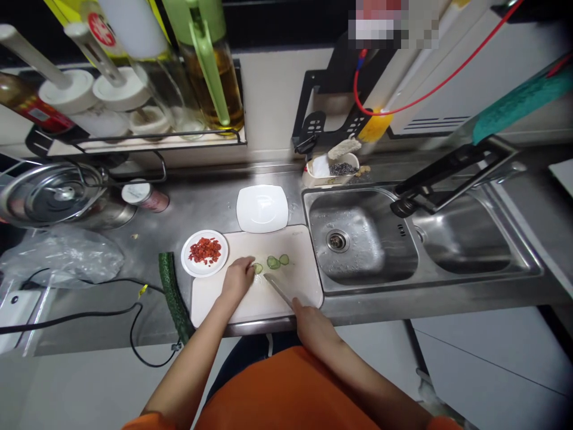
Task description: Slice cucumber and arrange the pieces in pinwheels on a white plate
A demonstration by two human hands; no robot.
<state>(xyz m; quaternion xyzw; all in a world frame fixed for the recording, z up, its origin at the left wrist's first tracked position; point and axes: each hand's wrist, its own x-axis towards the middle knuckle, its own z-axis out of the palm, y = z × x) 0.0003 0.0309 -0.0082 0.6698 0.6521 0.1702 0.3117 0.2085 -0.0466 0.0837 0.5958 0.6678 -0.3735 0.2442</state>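
Cucumber slices just beside left hand

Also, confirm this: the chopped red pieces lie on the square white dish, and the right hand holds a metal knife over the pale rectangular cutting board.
Not quite: the head view shows the chopped red pieces on the round white plate; the right hand does hold the knife over the cutting board.

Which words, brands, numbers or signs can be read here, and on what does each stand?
None can be read with certainty.
Red round label: white character, too blurred.
Cutting board: corner mark, too small.
Pink canister: print, too blurred.
Bottle at far left: label print, too small.
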